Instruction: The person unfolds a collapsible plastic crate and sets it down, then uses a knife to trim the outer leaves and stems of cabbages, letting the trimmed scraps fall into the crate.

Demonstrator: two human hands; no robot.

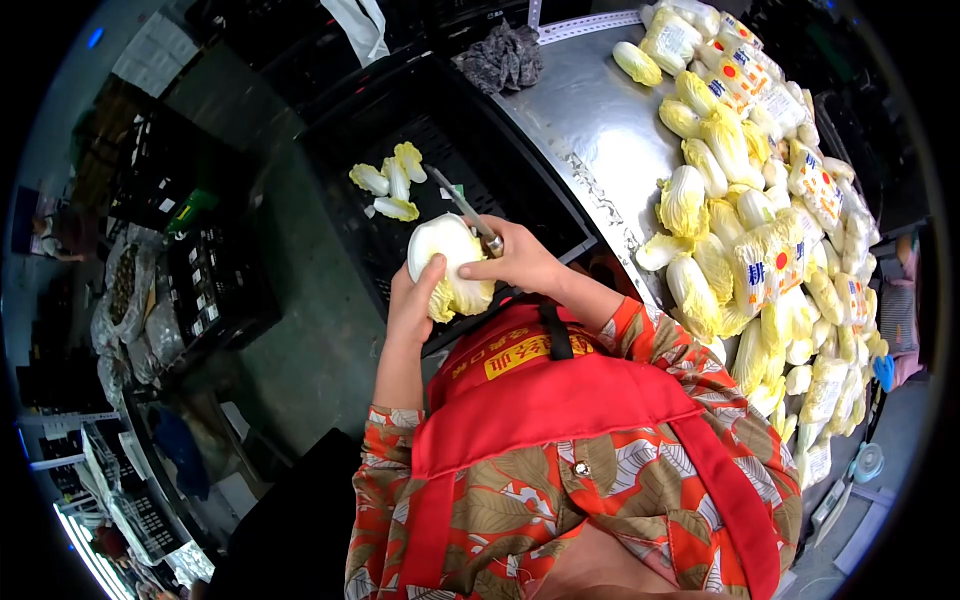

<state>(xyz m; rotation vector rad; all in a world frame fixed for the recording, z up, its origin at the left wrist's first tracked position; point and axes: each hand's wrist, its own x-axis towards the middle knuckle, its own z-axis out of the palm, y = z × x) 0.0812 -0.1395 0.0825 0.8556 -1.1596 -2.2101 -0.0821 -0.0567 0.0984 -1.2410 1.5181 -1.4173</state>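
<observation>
A napa cabbage [440,240] with its pale, flat base turned up is held over the near part of a black crate [552,190]. My left hand [412,303] is closed around its left side, the thumb pressed on the yellow leaves. In my right hand [518,258] is a knife [466,208], its handle under the curled fingers and its blade pointing up and left, away from me. The right thumb rests against the cabbage too. Several loose cabbage leaves [396,181] lie inside the crate.
To the right, a metal table [575,85] bears a large pile of bare napa cabbages [690,205] and bagged cabbages [770,262]. A crumpled dark plastic bag [503,57] sits at its far corner. Black crates [215,275] stand on the floor to the left.
</observation>
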